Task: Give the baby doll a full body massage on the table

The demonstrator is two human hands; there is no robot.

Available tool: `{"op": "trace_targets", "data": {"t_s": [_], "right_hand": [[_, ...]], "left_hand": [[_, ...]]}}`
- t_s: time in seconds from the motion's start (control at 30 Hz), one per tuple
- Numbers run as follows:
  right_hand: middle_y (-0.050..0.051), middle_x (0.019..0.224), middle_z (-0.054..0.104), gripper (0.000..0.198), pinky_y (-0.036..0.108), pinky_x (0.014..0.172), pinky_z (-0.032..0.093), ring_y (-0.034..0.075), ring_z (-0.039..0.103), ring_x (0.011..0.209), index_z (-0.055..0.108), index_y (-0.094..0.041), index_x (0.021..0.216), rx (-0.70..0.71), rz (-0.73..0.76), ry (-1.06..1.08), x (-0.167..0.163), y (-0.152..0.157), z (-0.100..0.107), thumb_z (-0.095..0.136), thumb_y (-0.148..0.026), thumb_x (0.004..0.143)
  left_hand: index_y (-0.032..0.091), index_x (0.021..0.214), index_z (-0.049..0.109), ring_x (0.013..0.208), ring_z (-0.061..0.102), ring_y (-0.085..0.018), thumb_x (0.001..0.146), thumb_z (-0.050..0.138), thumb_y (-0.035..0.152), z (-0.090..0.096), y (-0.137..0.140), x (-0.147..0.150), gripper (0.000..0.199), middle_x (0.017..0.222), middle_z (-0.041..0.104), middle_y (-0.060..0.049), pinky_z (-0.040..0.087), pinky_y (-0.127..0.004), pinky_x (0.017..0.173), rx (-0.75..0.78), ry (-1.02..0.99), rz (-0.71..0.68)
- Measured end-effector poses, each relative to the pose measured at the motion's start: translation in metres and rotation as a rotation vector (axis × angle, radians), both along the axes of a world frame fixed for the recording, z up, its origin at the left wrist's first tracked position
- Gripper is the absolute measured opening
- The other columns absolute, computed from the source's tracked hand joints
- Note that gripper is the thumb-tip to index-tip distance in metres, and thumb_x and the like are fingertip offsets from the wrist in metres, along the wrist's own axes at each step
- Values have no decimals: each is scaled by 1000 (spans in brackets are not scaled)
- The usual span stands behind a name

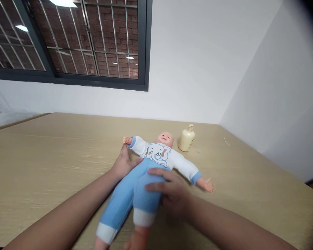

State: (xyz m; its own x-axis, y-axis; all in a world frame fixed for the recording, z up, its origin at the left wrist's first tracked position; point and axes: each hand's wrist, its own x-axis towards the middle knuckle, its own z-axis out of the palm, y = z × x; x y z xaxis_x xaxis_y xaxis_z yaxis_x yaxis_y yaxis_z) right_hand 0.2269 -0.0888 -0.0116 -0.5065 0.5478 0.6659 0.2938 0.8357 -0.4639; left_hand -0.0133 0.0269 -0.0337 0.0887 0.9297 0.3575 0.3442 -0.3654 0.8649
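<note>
A baby doll (156, 154) lies on its back on the wooden table, head away from me and arms spread. It wears a white top with an elephant face and light blue trousers with white cuffs. My left hand (125, 163) rests by the doll's waist, its thumb on the trousers and its index finger stretched up towards the doll's small hand. Around the thigh on the right side curl the fingers of my right hand (174, 191); that leg looks bent and slightly raised. The doll's feet are partly cut off by the lower picture edge.
A cream pump bottle (187, 139) stands right of the doll's head. A thin pale strand (226, 141) lies farther right on the table (54, 152). White walls meet the table at the back and right, beneath a dark-framed barred window (143, 45).
</note>
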Motion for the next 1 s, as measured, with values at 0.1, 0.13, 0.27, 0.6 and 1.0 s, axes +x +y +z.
{"op": "trace_targets", "data": {"t_s": [0.1,0.13,0.27,0.6,1.0], "right_hand": [[5,134,62,44,42,104,51,21,62,120,72,-31,116,-172,-121,206,7,15,0,55,-7,84],[5,131,64,40,43,103,51,22,62,119,73,-31,114,-218,-141,272,9,19,-1,57,-9,85],[6,124,68,29,43,104,51,23,64,116,77,-30,104,-370,-180,433,11,32,-5,63,-14,84],[4,111,72,28,41,103,50,21,67,107,75,-27,102,-285,-230,421,6,40,-3,65,-12,81],[9,138,57,81,52,112,36,31,48,133,53,-26,137,41,61,-79,0,-10,9,55,-15,57]], "left_hand": [[21,157,17,150,21,-32,83,71,42,4,-1,4,94,162,26,-16,19,-51,122,183,267,-61],[21,157,18,150,22,-31,87,65,41,4,-2,5,87,162,26,-15,20,-51,122,229,339,-87],[28,158,21,149,25,-27,99,48,38,4,-3,8,65,163,27,-9,24,-48,121,316,532,-192],[33,156,27,148,25,-28,100,46,35,6,-7,8,59,162,27,-7,26,-51,120,356,599,-210],[20,156,9,143,37,-31,82,71,47,4,-5,5,100,153,40,-20,29,-51,117,66,212,-52]]}}
